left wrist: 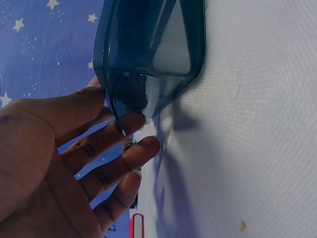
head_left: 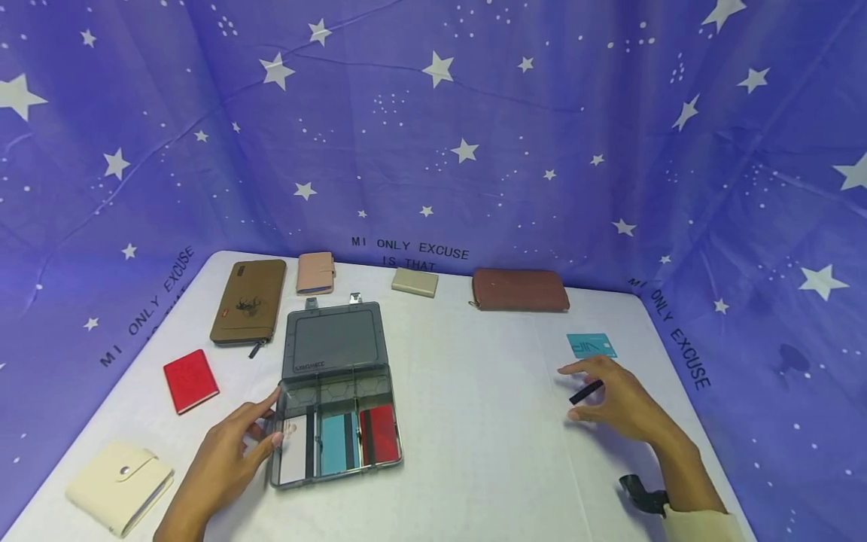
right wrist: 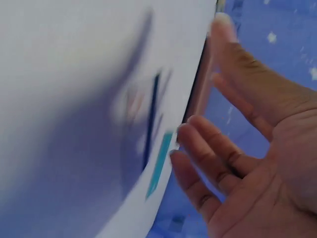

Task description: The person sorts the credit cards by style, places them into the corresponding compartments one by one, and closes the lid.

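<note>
My left hand holds the left rim of a clear grey plastic case, thumb and fingers at its edge. The case's lid is folded back. Inside its front compartments lie a white card, a blue card and a red card, each with a black stripe. At the right, my right hand hovers with fingers spread over a white card with a black stripe, which lies flat; its pale part blends into the cloth in the head view. Beyond the fingertips lies a teal card.
Along the back lie a brown pouch, a pink card holder, a beige case and a reddish-brown wallet. A red booklet and a cream wallet are at the left. Starry purple curtains enclose the white table.
</note>
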`<move>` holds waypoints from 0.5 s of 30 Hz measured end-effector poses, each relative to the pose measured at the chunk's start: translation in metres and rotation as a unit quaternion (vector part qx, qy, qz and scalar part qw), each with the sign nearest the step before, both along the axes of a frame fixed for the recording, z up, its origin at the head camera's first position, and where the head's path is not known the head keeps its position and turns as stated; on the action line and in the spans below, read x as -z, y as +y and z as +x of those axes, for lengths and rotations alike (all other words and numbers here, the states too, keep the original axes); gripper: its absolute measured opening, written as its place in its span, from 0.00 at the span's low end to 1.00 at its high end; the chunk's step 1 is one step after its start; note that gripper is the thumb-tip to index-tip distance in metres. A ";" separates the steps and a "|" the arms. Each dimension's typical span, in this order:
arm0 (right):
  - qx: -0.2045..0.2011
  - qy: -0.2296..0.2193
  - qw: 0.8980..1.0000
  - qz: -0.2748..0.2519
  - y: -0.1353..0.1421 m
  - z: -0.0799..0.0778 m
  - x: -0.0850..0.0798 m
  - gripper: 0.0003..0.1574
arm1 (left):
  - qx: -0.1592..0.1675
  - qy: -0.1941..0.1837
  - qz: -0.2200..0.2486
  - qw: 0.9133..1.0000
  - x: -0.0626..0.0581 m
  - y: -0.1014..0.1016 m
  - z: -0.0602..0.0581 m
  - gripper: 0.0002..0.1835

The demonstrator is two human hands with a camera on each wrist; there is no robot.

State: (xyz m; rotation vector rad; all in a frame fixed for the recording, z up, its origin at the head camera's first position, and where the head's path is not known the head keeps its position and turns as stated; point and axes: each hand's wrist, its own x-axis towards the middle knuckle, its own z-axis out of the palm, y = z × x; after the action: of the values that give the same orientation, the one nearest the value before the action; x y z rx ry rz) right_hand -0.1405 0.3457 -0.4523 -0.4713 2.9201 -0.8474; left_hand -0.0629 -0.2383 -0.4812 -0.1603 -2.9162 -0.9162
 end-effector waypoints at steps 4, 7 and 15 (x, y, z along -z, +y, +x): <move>0.024 -0.010 0.999 0.038 0.022 0.003 0.004 0.42 | 0.004 0.011 -0.003 1.000 0.002 -0.001 0.000 0.36; 0.046 -0.027 0.997 0.057 0.029 0.004 0.009 0.42 | 0.005 0.008 -0.007 1.000 0.002 0.000 -0.001 0.36; 0.047 -0.035 0.996 0.068 0.020 -0.003 0.014 0.29 | 0.002 0.013 0.000 1.000 0.001 0.000 0.000 0.36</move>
State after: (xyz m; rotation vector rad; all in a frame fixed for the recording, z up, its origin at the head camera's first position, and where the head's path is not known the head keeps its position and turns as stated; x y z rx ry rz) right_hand -0.1431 0.3660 -0.4662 -0.2905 2.9299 -0.6549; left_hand -0.0631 -0.2381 -0.4826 -0.1756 -2.8928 -0.9069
